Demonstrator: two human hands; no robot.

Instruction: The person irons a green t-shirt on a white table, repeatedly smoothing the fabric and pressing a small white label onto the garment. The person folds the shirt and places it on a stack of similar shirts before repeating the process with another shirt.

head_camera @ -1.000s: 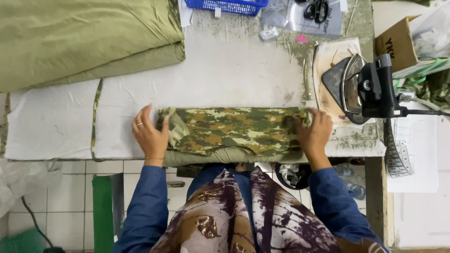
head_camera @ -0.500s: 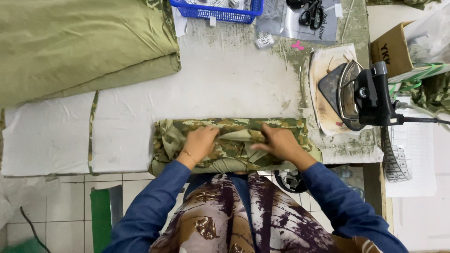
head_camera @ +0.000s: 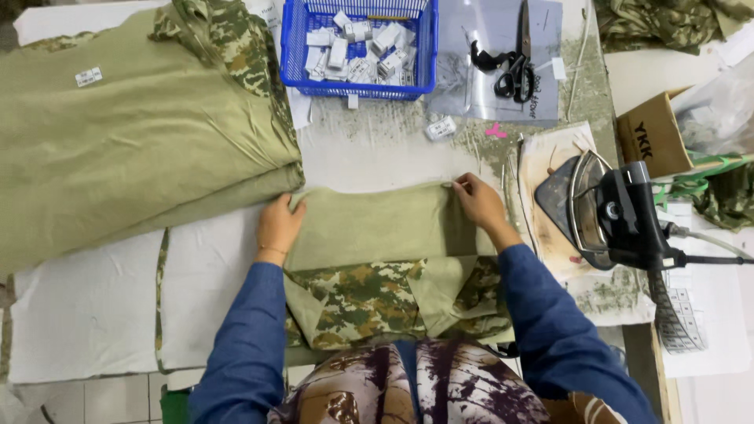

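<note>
A garment piece with an olive inner side point(head_camera: 377, 228) and camouflage outer side point(head_camera: 361, 302) lies unfolded on the white padded table point(head_camera: 86, 306) in front of me. My left hand point(head_camera: 279, 224) pinches its far left corner. My right hand point(head_camera: 479, 200) pinches its far right corner. Both hands hold the olive edge stretched flat away from my body.
A tall stack of olive fabric point(head_camera: 133, 133) fills the left. A blue basket of small white tags point(head_camera: 357, 47) and black scissors point(head_camera: 514, 67) lie at the back. A steam iron point(head_camera: 605, 212) rests on a pad at the right, beside a cardboard box point(head_camera: 652, 137).
The folded camouflage strip has been opened out away from me, showing its olive inner side. Both hands moved from the strip's middle to its far corners.
</note>
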